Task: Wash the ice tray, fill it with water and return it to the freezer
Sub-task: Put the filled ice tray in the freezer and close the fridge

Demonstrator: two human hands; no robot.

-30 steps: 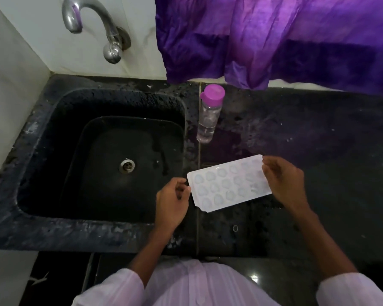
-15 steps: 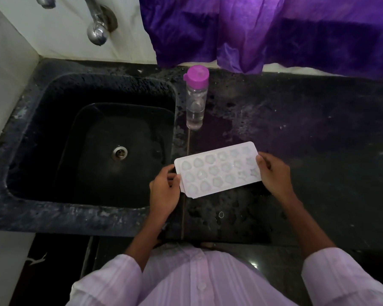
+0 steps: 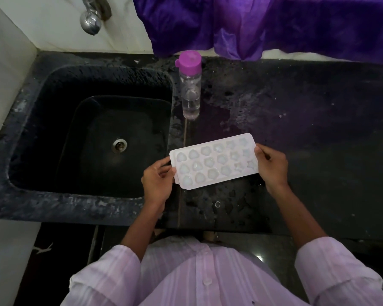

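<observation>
Here the ice tray (image 3: 213, 162) spans left hand (image 3: 158, 184) and right hand (image 3: 272, 165), grips pinching its ends.

sink (image 3: 42, 120): open basin left of the hands | bottle (image 3: 189, 89): upright on counter (image 3: 318, 129) beyond the tray, near sink edge | counter right: bare | tap (image 3: 91, 21): over back wall

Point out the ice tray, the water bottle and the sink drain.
ice tray (image 3: 215, 161): head view, middle row of moulds.
water bottle (image 3: 190, 93): head view, clear body.
sink drain (image 3: 119, 145): head view, metal strainer.
</observation>
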